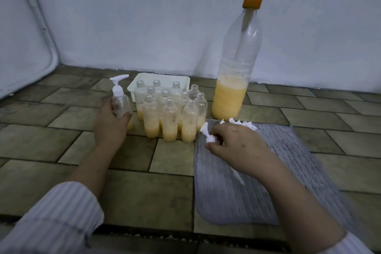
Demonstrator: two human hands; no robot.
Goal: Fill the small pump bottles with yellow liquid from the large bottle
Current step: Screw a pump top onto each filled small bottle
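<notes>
My left hand [110, 125] grips a small clear bottle [121, 105] topped with a white pump head, held left of a cluster of several small uncapped bottles [170, 117] partly filled with yellow liquid. The large clear bottle [234, 80] with an orange pump stands behind them to the right, yellow liquid in its lower part. My right hand [241, 146] pinches a white pump head [208, 133] over the grey mat [237, 192]. More white pump heads [244, 123] lie at the mat's far edge.
A white plastic tray [145, 79] sits behind the small bottles against the pale wall. The floor is brown-green tile. A white rounded panel [22, 47] leans at the left. Striped sleeves cover both forearms.
</notes>
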